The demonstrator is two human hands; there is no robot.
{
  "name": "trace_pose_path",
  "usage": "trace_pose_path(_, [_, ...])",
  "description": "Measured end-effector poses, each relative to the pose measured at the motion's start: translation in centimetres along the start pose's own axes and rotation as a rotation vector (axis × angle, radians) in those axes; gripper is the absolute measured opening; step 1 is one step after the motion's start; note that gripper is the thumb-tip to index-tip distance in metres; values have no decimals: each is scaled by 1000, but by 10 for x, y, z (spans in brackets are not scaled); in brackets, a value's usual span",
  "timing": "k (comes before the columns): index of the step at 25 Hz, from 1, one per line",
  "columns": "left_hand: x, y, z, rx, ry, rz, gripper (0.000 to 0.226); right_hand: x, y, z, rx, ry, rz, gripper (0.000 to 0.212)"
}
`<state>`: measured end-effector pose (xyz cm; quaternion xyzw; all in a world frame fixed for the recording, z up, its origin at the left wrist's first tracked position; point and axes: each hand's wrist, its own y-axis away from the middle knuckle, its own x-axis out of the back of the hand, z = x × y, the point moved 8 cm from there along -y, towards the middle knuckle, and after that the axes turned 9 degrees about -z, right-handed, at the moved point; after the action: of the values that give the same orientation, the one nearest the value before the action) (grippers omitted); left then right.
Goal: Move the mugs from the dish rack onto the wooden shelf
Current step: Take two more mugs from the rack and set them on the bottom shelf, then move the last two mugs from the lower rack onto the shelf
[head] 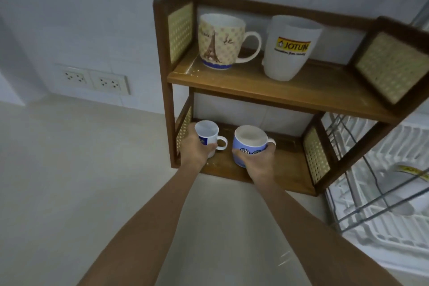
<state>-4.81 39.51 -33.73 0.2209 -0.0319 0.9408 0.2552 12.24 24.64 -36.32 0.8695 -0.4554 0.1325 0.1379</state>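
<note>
Two mugs reach the bottom tier of the wooden shelf (267, 87), one in each hand.

Head view: the left hand (197, 146) has its fingers wrapped around the body of a small white mug (207, 132), handle pointing right, at the left end of the lower board. The right hand (258, 160) is closed around a blue mug (249, 144) with spiral markings, just beside the first. Whether either base is already down on the board cannot be told. On the top tier stand an Eiffel Tower mug (220, 40) and a white logo mug (290, 47), apart. The white dish rack (380, 193) sits on the surface at right, holding one more item, too blurred to identify. The mugs look like glazed ceramic: rigid, breakable and slick, so they are best gripped round the body or by the handle.
</note>
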Motion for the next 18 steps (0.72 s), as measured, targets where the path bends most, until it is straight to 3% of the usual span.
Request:
trace_pose_path(11, [-10,-14,-3,8,-124,-14,77,-8,-2,5,31,-35,-60,91])
trace_pose_path(15, [-9,18,11,-10,-129,50,89,11,26,12,45,-66,13,75])
trace_pose_path(18, [-19,71,35,-136,-108,104,79,44,61,12,80,-82,91,51])
